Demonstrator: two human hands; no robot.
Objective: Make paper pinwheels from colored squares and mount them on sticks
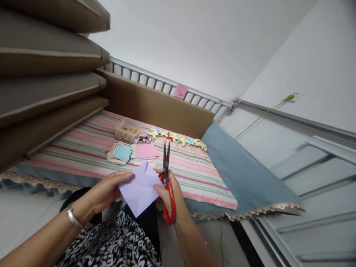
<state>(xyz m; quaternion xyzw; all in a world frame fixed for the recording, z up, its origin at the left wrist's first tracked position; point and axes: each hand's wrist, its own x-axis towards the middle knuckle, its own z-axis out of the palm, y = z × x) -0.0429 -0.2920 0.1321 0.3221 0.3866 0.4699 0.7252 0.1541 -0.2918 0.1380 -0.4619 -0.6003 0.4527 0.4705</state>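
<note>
A square of purple paper (137, 193) is held in front of me, with its corner up and lines running in from its corners; I cannot tell which are cuts and which are creases. My left hand (107, 191) pinches its left corner. My right hand (175, 191) grips red-handled scissors (166, 161), dark blades pointing up and slightly apart, while its thumb rests on the paper's right side. Beyond the hands lie a pile of coloured paper squares (120, 152) and a pink sheet (146, 150). Paper pinwheels (180, 140) on sticks form a row farther back.
A clear plastic box (126, 131) of small sticks stands on the striped cloth (91, 148), with small dark items (143, 139) beside it. Thick brown cushions (50, 59) are stacked at left. A brown board (155, 102) and metal rail (139, 74) run along the back.
</note>
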